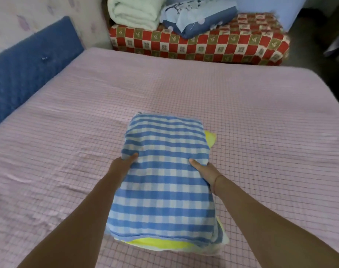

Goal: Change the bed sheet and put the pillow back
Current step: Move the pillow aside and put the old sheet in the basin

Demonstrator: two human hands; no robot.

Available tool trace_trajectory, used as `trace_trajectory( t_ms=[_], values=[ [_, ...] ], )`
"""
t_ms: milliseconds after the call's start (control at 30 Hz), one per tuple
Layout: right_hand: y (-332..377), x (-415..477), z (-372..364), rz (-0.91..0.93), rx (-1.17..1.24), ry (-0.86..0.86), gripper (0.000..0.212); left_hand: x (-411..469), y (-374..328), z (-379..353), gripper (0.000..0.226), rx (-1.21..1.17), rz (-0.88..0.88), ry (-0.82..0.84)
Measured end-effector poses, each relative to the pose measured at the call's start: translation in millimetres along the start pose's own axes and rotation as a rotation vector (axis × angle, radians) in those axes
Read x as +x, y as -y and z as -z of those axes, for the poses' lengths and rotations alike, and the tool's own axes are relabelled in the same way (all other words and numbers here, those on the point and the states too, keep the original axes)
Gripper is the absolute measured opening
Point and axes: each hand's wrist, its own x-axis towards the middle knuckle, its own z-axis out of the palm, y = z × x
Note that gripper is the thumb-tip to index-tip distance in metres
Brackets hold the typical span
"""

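A pillow (164,182) with a blue-and-white checked top and a yellow underside is held above the middle of the bed. My left hand (122,165) grips its left edge, thumb on top. My right hand (203,169) grips its right edge the same way, fingers hidden beneath. A pink checked sheet (251,117) covers the mattress, flat on the right and wrinkled on the left.
A blue padded headboard (29,74) stands at the left against a patterned wall. Behind the bed is a bench with a red checked cover (232,45), bearing a folded white blanket (134,12) and a folded blue bedding bundle (199,18). Dark floor lies at the right.
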Motion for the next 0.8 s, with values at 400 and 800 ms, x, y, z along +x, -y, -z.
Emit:
trace_trajectory(
  t_ms=[400, 800],
  values=[
    [-7.0, -105.0, 100.9, 0.085, 0.166, 0.122, 0.056, -110.4, 0.4, -78.5, 0.028, -0.153, -0.143, 0.195],
    [-105.4, -275.7, 354.5, 0.121, 0.291, -0.253, 0.086, -255.9, 57.7, -339.1, 0.018, 0.066, -0.222, 0.502]
  ],
)
